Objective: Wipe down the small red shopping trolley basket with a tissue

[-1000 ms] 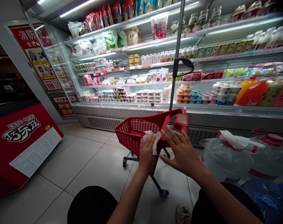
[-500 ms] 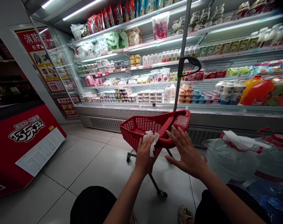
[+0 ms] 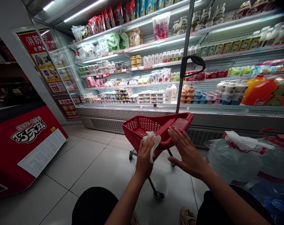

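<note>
two black-clad knees (image 3: 95,203) frame the bottom of the view, with a beige shoe (image 3: 187,215) between them on the tiled floor (image 3: 85,178). both bare arms reach forward over them. the left grip (image 3: 144,153) holds a crumpled white tissue (image 3: 157,143) beneath its fingers, which lie long and nearly together; the tissue sticks out past the fingertips and along the inner side, against the near corner of a red shopping cart (image 3: 167,144). the right grip (image 3: 185,153) holds nothing and is wide, palm down, with its thumb well apart and its fingers straight. its fingertips are at the cart's near rim on the handle side; whether they touch cannot be told.

the cart stands on the floor in front of the person, between the knees and the fridge. it has a mesh basket, a small clear panel (image 3: 180,124) near the handle and dark legs on black wheels (image 3: 158,196).

just to the right sit large clear bottles (image 3: 235,159) with red handles, white wrapping (image 3: 240,139) lying over one. a red freezer (image 3: 13,162) stands to the left.

behind the cart rises a dark pole (image 3: 181,90) with a black loop handle (image 3: 197,61). farther back, a long lit fridge (image 3: 151,112) carries pouches, tubs, cartons and orange bottles (image 3: 259,90), and a red poster (image 3: 31,40) hangs at far left.
</note>
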`<state>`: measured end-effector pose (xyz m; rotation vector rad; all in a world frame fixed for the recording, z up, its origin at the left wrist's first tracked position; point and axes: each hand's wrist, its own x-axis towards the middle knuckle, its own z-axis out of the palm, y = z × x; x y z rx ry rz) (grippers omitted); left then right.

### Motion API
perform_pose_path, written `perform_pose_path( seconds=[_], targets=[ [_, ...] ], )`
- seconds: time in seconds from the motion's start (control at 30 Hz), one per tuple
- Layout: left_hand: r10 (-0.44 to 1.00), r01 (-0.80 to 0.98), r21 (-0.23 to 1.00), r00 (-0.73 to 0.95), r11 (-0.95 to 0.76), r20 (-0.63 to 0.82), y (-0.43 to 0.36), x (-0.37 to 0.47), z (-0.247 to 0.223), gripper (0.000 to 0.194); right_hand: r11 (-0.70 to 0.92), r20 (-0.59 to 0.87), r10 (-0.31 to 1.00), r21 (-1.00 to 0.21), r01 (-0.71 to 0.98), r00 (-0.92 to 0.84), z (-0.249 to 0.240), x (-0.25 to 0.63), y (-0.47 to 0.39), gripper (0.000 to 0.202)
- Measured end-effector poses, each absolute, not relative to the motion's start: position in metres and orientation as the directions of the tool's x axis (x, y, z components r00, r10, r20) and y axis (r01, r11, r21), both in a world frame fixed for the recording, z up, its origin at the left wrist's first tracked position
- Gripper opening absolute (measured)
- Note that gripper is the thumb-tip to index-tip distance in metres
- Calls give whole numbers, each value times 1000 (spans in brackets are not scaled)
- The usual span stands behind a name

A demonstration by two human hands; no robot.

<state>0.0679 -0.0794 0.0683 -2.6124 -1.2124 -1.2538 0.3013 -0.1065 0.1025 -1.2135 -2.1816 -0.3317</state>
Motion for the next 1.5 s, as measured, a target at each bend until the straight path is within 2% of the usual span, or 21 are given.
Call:
perform_pose_path(
  seconds=[0.17,0.33,0.47,0.63,0.83,1.0,1.1,1.23,1.5],
  targets=[
    [693,676,339,357,-654,627,-72,52,66,58,456,625,714,-72,887,-316,98,311,-86,84],
    [719,679,396,286,-618,634,-82,82,88,62,467,626,720,-118,876,-300,88,288,-85,102],
    [669,661,330,354,-673,654,-95,100,104,72,512,627,701,-110,852,-340,88,275,-93,97],
    [597,677,192,434,-710,675,-98,79,94,69,560,612,665,-32,828,-427,95,292,-89,87],
    [571,674,190,404,-714,714,-100,45,70,74,413,638,720,-81,907,-271,91,322,-62,78],
    [619,806,149,305,-572,724,-106,61,82,77,393,651,720,-98,914,-240,85,305,-59,90],
    [628,832,85,341,-548,700,-103,87,88,75,394,653,713,-72,916,-255,87,290,-65,95],
    [637,823,70,378,-563,671,-89,120,90,74,461,654,687,-54,886,-318,90,277,-73,89],
    [642,813,51,418,-580,643,-76,125,105,72,514,662,704,-226,827,-257,98,267,-71,78]
  ],
)
